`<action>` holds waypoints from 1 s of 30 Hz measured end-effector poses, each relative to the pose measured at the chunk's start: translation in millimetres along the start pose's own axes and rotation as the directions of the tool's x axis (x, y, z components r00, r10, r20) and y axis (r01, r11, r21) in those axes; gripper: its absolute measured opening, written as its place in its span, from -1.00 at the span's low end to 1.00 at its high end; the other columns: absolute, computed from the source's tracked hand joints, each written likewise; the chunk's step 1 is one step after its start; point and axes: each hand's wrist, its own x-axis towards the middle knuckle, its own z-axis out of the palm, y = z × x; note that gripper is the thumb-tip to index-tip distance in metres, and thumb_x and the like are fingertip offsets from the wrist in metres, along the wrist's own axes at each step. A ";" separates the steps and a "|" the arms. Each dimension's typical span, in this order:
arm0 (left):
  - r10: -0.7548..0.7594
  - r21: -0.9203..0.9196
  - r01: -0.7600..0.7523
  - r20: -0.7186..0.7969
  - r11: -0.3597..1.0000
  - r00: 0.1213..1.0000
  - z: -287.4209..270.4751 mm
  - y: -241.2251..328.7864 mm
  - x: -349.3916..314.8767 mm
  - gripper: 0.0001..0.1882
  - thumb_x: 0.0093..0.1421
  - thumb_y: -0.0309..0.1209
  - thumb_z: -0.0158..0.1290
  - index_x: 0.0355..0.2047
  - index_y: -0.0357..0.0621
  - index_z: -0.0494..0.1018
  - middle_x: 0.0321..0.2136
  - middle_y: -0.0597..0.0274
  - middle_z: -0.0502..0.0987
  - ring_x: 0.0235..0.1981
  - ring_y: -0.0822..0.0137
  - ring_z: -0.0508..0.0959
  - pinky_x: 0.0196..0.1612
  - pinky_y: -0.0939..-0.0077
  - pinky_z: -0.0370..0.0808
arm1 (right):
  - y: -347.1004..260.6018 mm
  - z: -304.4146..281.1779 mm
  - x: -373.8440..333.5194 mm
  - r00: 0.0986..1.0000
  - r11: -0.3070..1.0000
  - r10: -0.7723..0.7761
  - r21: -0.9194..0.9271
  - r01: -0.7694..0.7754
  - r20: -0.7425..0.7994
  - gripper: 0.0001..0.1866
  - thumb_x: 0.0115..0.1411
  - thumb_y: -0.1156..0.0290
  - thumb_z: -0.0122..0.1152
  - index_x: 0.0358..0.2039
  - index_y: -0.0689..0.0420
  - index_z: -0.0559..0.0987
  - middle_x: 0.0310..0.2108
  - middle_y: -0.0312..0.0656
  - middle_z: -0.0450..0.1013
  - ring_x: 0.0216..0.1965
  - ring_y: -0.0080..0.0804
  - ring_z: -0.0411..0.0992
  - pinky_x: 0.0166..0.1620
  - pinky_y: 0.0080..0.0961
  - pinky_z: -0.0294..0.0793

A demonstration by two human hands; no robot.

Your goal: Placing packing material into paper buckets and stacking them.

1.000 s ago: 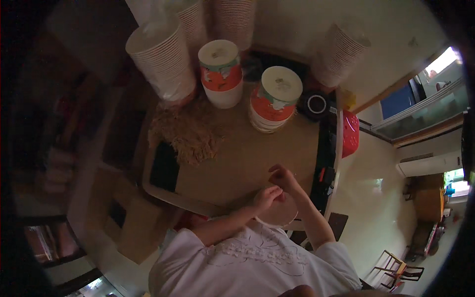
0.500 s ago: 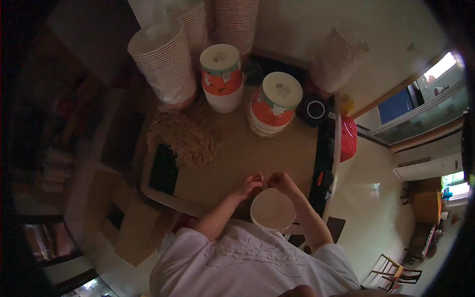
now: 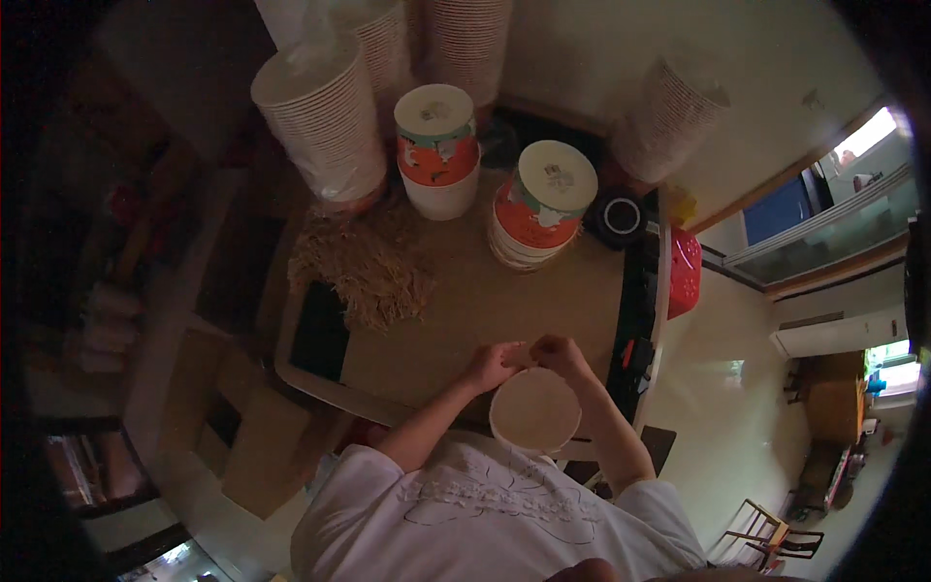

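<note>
A white paper tub point(image 3: 535, 411), mouth toward me, sits between my forearms at the table's near edge, against my shirt. Just beyond its far rim, my left hand point(image 3: 497, 366) and my right hand point(image 3: 561, 355) nearly meet, fingers bent and closed. Something small and pale shows between the fingertips, too blurred to name. Whether either hand also grips the rim cannot be made out. Left of centre lies a tangled bundle of brown strands point(image 3: 367, 272). Farther back stand two upside-down stacks of orange, green and white paper tubs, one left point(image 3: 436, 160), one right point(image 3: 543, 209).
Tall plastic-wrapped stacks of white tubs rise at the back left point(image 3: 320, 121) and back right point(image 3: 669, 121). A dark round object point(image 3: 618, 215) stands beside the right-hand tub stack. A red basket point(image 3: 684, 274) is past the table's right edge. Cardboard boxes point(image 3: 267, 446) sit at lower left.
My two hands have come closer together, the left shifting slightly right and the right slightly right too. A pale bit now shows between the fingertips. The tub has barely moved.
</note>
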 end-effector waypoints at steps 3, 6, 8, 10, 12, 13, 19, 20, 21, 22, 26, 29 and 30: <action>-0.053 -0.018 0.053 0.003 0.998 0.999 0.8 -4.4 -0.1 -0.71 -0.15 -0.30 0.16 -0.37 -0.07 0.47 -0.74 0.27 0.33 -0.67 0.43 0.35 -0.58 0.51 0.31 | -1.6 1.0 -3.7 0.999 0.997 -0.010 0.073 0.007 0.044 -0.92 -0.05 0.48 0.15 -0.52 0.22 0.50 -0.58 -0.30 0.42 -0.54 -0.64 0.34 -0.47 -0.68 0.34; -0.039 0.017 0.039 0.013 0.999 0.999 2.9 -9.9 -2.4 -0.70 -0.16 -0.29 0.16 -0.35 -0.05 0.46 -0.74 0.28 0.32 -0.67 0.43 0.35 -0.58 0.52 0.30 | -6.6 3.7 -6.3 0.996 0.996 -0.073 0.054 0.070 0.058 -0.92 -0.04 0.48 0.14 -0.51 0.22 0.50 -0.58 -0.31 0.42 -0.54 -0.64 0.34 -0.46 -0.67 0.34; -0.057 0.008 0.057 0.018 0.998 0.998 3.4 -9.5 -1.6 -0.71 -0.15 -0.30 0.15 -0.36 -0.06 0.46 -0.74 0.27 0.33 -0.67 0.43 0.35 -0.57 0.53 0.31 | -15.8 2.4 -10.0 0.998 0.999 -0.040 0.022 0.039 0.052 -0.92 -0.03 0.48 0.13 -0.50 0.22 0.51 -0.58 -0.32 0.41 -0.53 -0.64 0.34 -0.45 -0.68 0.34; -0.075 0.009 0.074 0.024 0.997 0.997 3.6 -10.1 -2.1 -0.76 -0.12 -0.36 0.13 -0.38 -0.09 0.46 -0.68 0.25 0.36 -0.62 0.43 0.39 -0.52 0.53 0.35 | -22.7 1.9 -12.7 0.999 1.000 -0.009 -0.012 0.009 0.047 -0.91 -0.03 0.48 0.12 -0.49 0.22 0.51 -0.58 -0.33 0.41 -0.52 -0.65 0.34 -0.44 -0.68 0.33; -0.071 -0.019 0.071 0.039 0.997 0.997 1.9 -7.2 -1.2 -0.82 -0.10 -0.41 0.10 -0.42 -0.12 0.45 -0.60 0.23 0.40 -0.57 0.40 0.43 -0.48 0.53 0.38 | -22.8 0.4 -13.9 0.998 1.000 0.021 0.004 -0.022 0.055 -0.91 0.01 0.50 0.08 -0.47 0.23 0.50 -0.56 -0.33 0.42 -0.49 -0.62 0.35 -0.40 -0.63 0.35; -0.064 -0.046 0.067 0.053 0.997 0.997 1.1 -5.2 -0.9 -0.88 -0.07 -0.46 0.06 -0.47 -0.16 0.44 -0.52 0.21 0.44 -0.53 0.38 0.48 -0.44 0.54 0.41 | -22.7 -0.2 -14.9 0.998 1.000 0.023 0.005 -0.024 0.055 -0.91 0.01 0.50 0.08 -0.47 0.23 0.50 -0.56 -0.33 0.42 -0.49 -0.62 0.35 -0.40 -0.63 0.35; -0.014 -0.193 0.023 0.047 0.981 0.999 3.9 -11.4 -5.4 -0.73 -0.04 -0.51 0.00 -0.26 -0.14 0.34 -0.58 0.26 0.39 -0.56 0.49 0.41 -0.48 0.59 0.37 | -31.8 -1.7 -21.8 0.992 0.999 -0.046 0.009 0.045 0.121 -0.87 0.05 0.43 0.07 -0.43 0.21 0.49 -0.50 -0.32 0.42 -0.44 -0.62 0.34 -0.36 -0.65 0.33; -0.014 -0.194 0.023 0.047 0.981 0.999 4.5 -11.2 -6.9 -0.73 -0.04 -0.51 0.00 -0.26 -0.14 0.34 -0.58 0.26 0.39 -0.56 0.49 0.41 -0.48 0.59 0.37 | -26.8 -3.6 -20.1 0.993 0.999 -0.035 -0.011 0.037 0.116 -0.87 0.05 0.42 0.07 -0.42 0.21 0.49 -0.50 -0.32 0.42 -0.44 -0.62 0.34 -0.36 -0.65 0.33; -0.037 -0.302 0.042 0.021 0.952 0.999 2.4 -5.1 -8.6 -0.69 -0.01 -0.53 -0.02 -0.20 -0.14 0.30 -0.53 0.29 0.39 -0.50 0.51 0.41 -0.42 0.58 0.38 | -29.0 -3.0 -20.3 0.994 0.999 -0.023 -0.030 0.027 0.111 -0.87 0.05 0.42 0.07 -0.41 0.20 0.49 -0.50 -0.32 0.42 -0.45 -0.61 0.33 -0.35 -0.66 0.33; -0.062 -0.407 0.056 -0.002 0.912 0.998 1.1 -1.8 -9.5 -0.66 0.01 -0.54 -0.04 -0.14 -0.15 0.27 -0.49 0.32 0.40 -0.43 0.52 0.41 -0.36 0.57 0.39 | -31.5 -3.0 -20.8 0.993 0.999 -0.022 -0.029 0.025 0.112 -0.87 0.05 0.42 0.07 -0.41 0.20 0.49 -0.50 -0.32 0.42 -0.45 -0.61 0.33 -0.35 -0.66 0.33; -0.206 -0.530 0.185 0.020 0.828 0.978 -1.2 -8.9 -7.7 -0.66 -0.05 -0.57 -0.02 -0.19 -0.23 0.31 -0.53 0.31 0.43 -0.49 0.51 0.42 -0.40 0.60 0.39 | -38.5 -1.8 -21.7 0.993 0.999 0.004 -0.055 0.002 0.122 -0.86 0.06 0.43 0.04 -0.41 0.22 0.49 -0.48 -0.33 0.41 -0.40 -0.62 0.33 -0.31 -0.67 0.31; -0.105 -0.278 0.145 0.153 0.950 0.983 -1.2 -18.0 -6.6 -0.70 -0.05 -0.58 -0.02 -0.23 -0.27 0.36 -0.49 0.27 0.46 -0.46 0.50 0.43 -0.37 0.61 0.39 | -34.2 0.4 -20.9 0.992 1.000 -0.016 -0.013 0.018 0.123 -0.88 0.07 0.43 0.04 -0.43 0.21 0.49 -0.50 -0.34 0.40 -0.42 -0.63 0.32 -0.33 -0.67 0.31; -0.096 -0.289 0.141 0.164 0.947 0.982 -3.7 -8.7 -4.3 -0.73 -0.05 -0.58 -0.03 -0.26 -0.28 0.38 -0.47 0.25 0.46 -0.46 0.50 0.44 -0.37 0.60 0.40 | -31.6 0.6 -21.1 0.994 1.000 -0.022 0.017 0.020 0.105 -0.88 0.07 0.43 0.04 -0.44 0.20 0.49 -0.51 -0.34 0.40 -0.44 -0.64 0.32 -0.34 -0.68 0.30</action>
